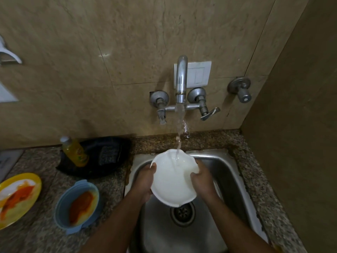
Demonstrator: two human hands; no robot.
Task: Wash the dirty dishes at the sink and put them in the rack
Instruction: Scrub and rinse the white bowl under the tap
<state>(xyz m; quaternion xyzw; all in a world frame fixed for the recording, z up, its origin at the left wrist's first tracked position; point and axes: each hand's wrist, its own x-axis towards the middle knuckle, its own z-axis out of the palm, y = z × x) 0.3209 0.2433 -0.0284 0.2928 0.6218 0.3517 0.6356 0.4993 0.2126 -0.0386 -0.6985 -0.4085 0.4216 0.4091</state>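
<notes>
Here, at nine o'clock, a stained yellow plate (17, 198) and blue bowl (77, 206) sit on the counter. At centre, the left hand (145, 181) and right hand (200, 179) grip a white plate (173, 181) under running water (179, 128), over the sink (224, 172).

Dim beige marble-look wall tiles (91, 52), speckled granite counter (264, 189), perhaps damp.
</notes>
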